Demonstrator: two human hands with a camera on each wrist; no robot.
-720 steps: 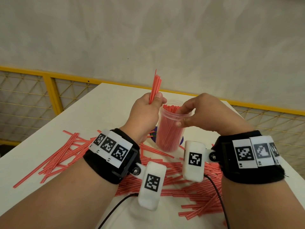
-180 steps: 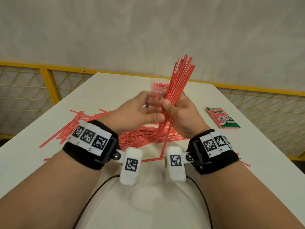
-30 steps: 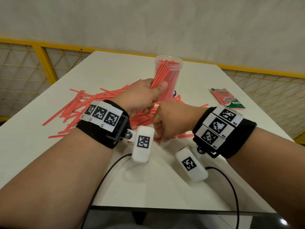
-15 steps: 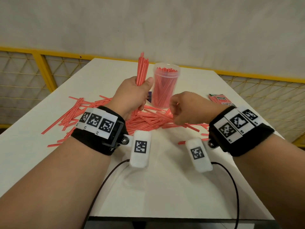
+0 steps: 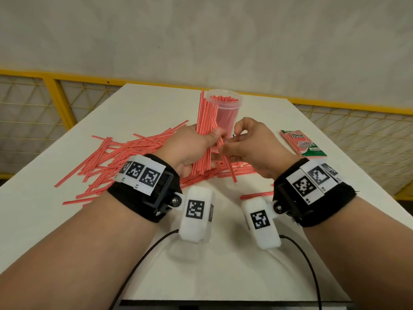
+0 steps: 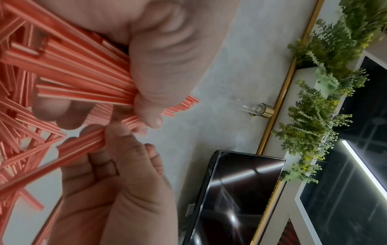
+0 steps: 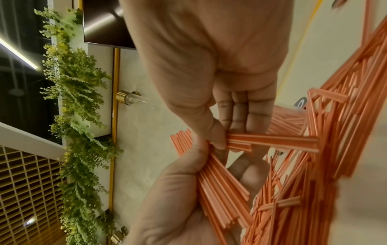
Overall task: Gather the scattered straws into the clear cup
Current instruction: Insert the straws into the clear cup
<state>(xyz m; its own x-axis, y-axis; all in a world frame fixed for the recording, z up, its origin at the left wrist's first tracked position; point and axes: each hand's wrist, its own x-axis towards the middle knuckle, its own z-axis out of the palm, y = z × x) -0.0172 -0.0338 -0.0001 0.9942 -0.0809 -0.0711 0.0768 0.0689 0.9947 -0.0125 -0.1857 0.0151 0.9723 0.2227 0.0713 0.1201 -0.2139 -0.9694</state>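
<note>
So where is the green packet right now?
In the head view the green packet lies flat on the right side of the white table, just beyond the right hand and to the right of the clear cup.

Pale wall (image 5: 201, 30); yellow mesh railing (image 5: 55, 90); white table (image 5: 223, 265); greenery (image 6: 314, 99).

The bundle of straws (image 5: 205, 121) covers the clear cup's (image 5: 225, 113) left wall, both hands hide its base, the green packet's (image 5: 301, 145) small print is too tiny to read, and the loose straws (image 7: 314, 165) blur in the right wrist view.
</note>
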